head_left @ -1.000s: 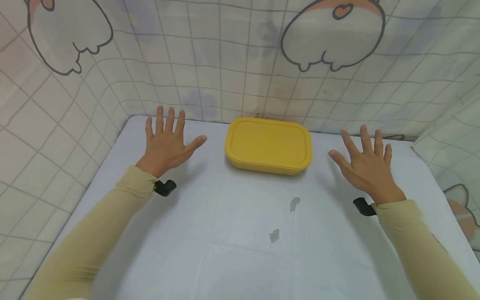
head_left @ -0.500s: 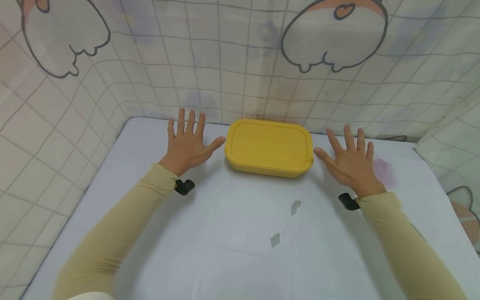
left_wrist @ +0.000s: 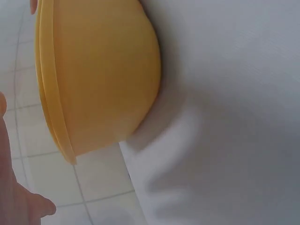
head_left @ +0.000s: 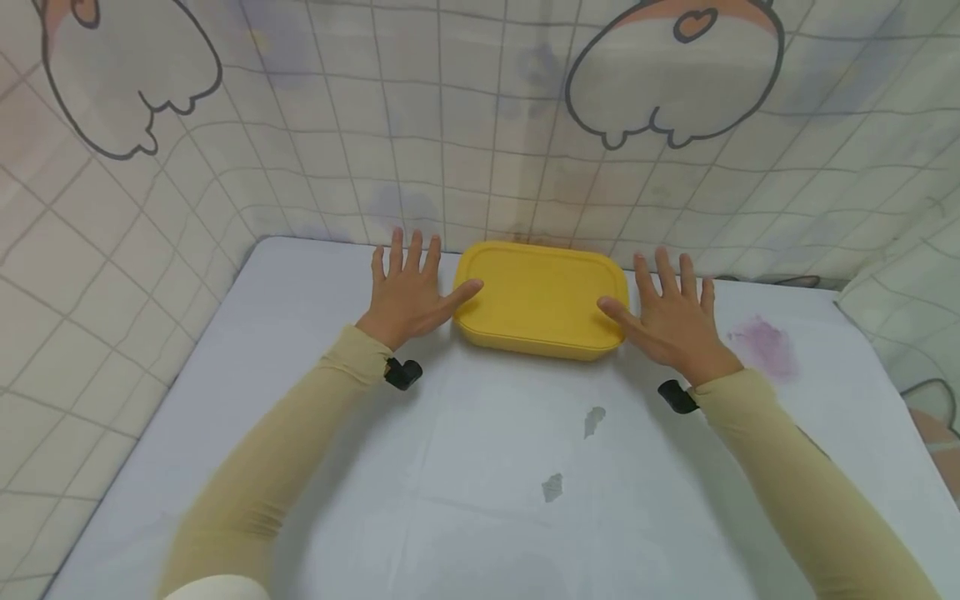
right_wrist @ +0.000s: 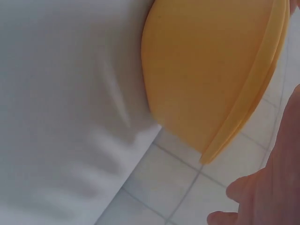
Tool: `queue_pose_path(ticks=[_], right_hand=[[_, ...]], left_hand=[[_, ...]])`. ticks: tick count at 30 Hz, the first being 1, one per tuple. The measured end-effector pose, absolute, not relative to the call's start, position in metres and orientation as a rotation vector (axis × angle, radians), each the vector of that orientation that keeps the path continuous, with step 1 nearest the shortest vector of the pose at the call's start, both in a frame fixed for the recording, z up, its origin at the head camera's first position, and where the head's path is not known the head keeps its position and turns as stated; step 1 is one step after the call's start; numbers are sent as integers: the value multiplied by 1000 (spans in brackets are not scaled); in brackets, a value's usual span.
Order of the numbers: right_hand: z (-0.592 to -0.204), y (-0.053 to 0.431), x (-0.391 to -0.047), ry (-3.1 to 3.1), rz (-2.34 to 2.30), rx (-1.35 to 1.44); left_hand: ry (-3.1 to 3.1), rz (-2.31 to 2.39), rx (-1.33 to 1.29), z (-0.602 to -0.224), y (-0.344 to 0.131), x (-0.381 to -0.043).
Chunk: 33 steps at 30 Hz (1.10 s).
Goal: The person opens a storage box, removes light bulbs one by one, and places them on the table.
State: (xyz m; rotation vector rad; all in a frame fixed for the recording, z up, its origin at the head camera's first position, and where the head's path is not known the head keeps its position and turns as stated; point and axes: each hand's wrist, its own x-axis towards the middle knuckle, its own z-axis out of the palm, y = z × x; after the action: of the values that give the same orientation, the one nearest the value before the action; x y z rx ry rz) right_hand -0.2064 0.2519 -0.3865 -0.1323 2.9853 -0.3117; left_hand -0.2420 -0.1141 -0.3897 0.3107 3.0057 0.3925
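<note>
A yellow lidded box (head_left: 540, 296), rectangular with rounded corners, sits at the far edge of the white table. My left hand (head_left: 411, 292) is spread at its left end, the thumb over the lid's left edge. At the opposite end my right hand (head_left: 673, 317) is spread likewise, its thumb over the lid's right edge. Both hands have straight fingers and look raised above the table. In the left wrist view the box's side wall (left_wrist: 103, 70) stands apart from the fingers. The right wrist view shows the other end wall (right_wrist: 201, 65), also with a gap to the fingers.
The white table (head_left: 480, 533) has two grey worn patches and a pink stain (head_left: 767, 346) at right. A grid-patterned curtain (head_left: 480, 125) hangs right behind the box and along the left side. A thin dark cord (head_left: 798, 281) lies at the back right edge.
Both hands have moved inward toward the box, the left one rightward and the right one leftward. Their thumbs have come over the lid's edges. The box stays in place on the table.
</note>
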Motion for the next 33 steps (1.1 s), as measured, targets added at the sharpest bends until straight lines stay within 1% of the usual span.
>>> queue_pose_path(ticks=[9,22,33], right_hand=[[-393,238,-218,2952,-326,-138],[-394,239,-230,2892,-345,-124],[-395,238,-238,2836,-432,-159]], left_hand=[[2969,397,251,-396,-98,-252],[2982,388,270,-405,-73,-258],[2939,372,291,-410,-72,-267]])
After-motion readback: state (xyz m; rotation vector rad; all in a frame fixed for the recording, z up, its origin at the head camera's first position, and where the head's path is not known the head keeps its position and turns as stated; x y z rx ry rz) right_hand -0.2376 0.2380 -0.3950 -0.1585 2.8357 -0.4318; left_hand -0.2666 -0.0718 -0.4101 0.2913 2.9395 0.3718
